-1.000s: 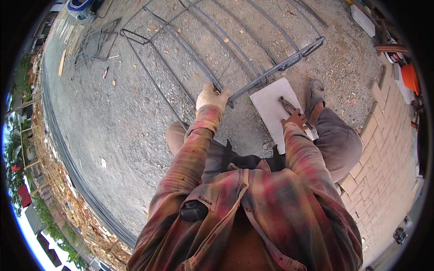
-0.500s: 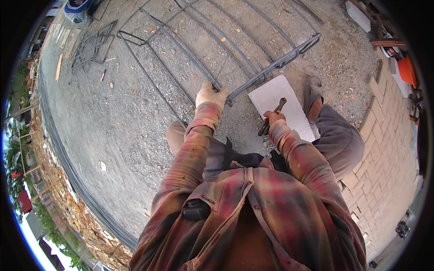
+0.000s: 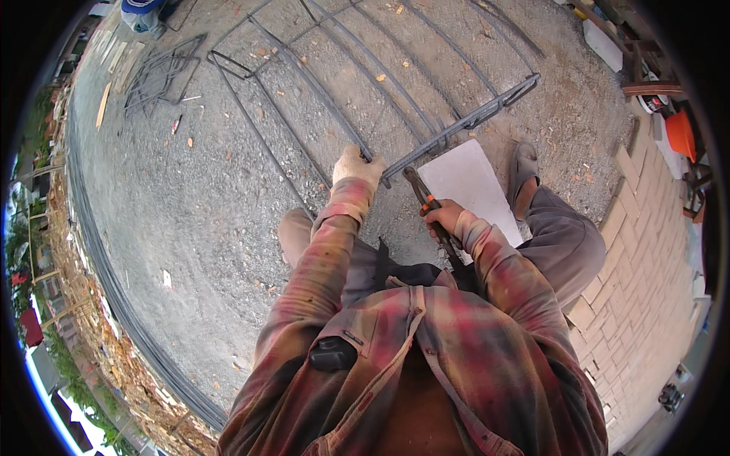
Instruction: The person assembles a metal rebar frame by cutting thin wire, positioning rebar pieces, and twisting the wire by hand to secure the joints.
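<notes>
A cage of dark steel rebar (image 3: pixel 437 143) lies across the gravel in front of me. My left hand (image 3: pixel 357 165), in a pale work glove, is closed round the near corner of its bars. Bare and closed, my right hand (image 3: pixel 447 219) grips dark pincers (image 3: pixel 427 199) with orange marks on the handles. The pincers' head points up and away, close to the cage's near corner; I cannot tell whether it touches the steel. Beneath and to the right of the tool lies a pale flat slab (image 3: pixel 470 182).
Smaller rebar frames (image 3: pixel 163 72) lie at the far left, near a person (image 3: pixel 142 15). Long dark bars (image 3: pixel 114 281) run along the left edge. Paving bricks (image 3: pixel 631 220) cover the right side, with an orange container (image 3: pixel 680 135) beyond. My shoe (image 3: pixel 523 163) stands beside the slab.
My right hand has shifted left and slightly nearer me. The pincers have swung from tilting right to pointing up-left toward the cage corner. My left hand keeps its grip.
</notes>
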Motion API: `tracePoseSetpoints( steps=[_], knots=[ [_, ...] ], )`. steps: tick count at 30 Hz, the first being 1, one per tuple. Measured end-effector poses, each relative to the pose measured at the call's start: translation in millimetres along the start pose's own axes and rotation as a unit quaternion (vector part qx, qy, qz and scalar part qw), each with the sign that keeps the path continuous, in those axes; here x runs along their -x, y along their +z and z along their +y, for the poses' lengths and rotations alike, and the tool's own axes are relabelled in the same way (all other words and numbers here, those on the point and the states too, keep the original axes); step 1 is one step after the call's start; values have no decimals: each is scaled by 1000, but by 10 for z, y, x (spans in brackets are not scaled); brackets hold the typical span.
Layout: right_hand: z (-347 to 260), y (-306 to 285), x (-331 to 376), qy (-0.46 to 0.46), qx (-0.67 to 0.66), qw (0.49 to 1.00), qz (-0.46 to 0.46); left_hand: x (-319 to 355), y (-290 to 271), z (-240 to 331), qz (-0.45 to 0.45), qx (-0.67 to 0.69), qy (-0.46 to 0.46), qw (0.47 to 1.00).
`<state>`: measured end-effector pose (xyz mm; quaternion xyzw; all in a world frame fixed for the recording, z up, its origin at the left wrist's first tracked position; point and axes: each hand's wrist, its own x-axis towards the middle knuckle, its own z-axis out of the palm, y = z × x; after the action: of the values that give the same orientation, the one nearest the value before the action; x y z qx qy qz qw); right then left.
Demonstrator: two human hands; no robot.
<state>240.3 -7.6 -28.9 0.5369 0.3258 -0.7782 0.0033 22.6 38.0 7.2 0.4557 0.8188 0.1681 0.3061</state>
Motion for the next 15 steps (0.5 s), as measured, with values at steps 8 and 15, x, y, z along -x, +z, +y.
tracePoseSetpoints(
  steps=[8, 15],
  knots=[
    [33, -209, -147, -126, 408, 797, 426, 35, -89, 91, -68, -15, -4, 998],
    [-1331, 73, -446, -512, 404, 681, 333, -8, -67, 154, -70, 16, -1, 997]
  ],
)
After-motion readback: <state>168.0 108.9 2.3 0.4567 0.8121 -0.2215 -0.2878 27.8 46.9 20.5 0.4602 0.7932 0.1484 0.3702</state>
